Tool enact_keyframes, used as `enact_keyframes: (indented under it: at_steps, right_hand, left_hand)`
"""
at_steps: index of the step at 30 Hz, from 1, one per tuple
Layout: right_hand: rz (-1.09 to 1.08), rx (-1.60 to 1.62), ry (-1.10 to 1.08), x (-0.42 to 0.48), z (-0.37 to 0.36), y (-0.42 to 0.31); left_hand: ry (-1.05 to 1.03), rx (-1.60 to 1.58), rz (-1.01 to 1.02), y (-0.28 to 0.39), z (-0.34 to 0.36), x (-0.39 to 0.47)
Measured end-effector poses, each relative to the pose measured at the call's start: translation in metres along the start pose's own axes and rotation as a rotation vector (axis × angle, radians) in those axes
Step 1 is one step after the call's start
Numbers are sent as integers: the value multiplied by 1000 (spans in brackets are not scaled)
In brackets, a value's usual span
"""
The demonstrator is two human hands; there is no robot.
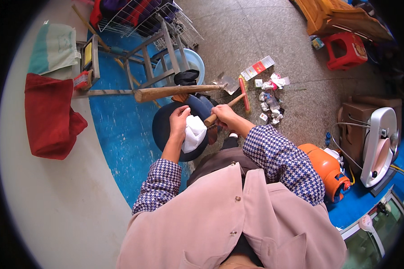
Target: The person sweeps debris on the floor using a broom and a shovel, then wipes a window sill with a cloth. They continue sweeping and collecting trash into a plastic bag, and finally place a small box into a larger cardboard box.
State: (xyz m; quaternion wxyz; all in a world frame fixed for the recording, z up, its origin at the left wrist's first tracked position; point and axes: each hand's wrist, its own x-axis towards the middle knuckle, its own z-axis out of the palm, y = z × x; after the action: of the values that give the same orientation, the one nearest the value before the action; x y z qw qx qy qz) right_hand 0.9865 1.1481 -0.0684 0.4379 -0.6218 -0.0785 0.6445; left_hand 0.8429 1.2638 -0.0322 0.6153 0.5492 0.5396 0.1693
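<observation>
My right hand (225, 116) grips the wooden handle of a small broom (245, 95) with a red head, its bristles down on the floor. Level with it, my left hand (179, 122) is raised with the fingers curled; whether they hold anything cannot be told. Beside the left wrist, a crumpled white sheet or bag (194, 134) lies over a dark round object (163, 131). A shovel's thick wooden handle (175, 92) slants across in front of the hands, and its metal blade (229, 84) is near the broom. Past the broom lies a row of crumpled litter (271, 104).
A flattened carton (257, 68) lies by the litter. Left stand a metal ladder-like frame (148, 62), a light-blue basin (198, 60) and a wire basket (134, 18). A red cloth (48, 117) hangs at far left. Right are a red stool (346, 50) and an orange gas cylinder (318, 161).
</observation>
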Motion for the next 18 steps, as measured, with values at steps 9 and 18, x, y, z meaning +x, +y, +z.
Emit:
enact_keyframes:
  at_steps: [9, 18]
  right_hand:
    - [-99, -53, -116, 2, 7, 9]
    - [-185, -128, -43, -8, 10, 1]
  left_hand:
    - [105, -18, 7, -8, -21, -2]
    - [36, -48, -8, -19, -34, -20]
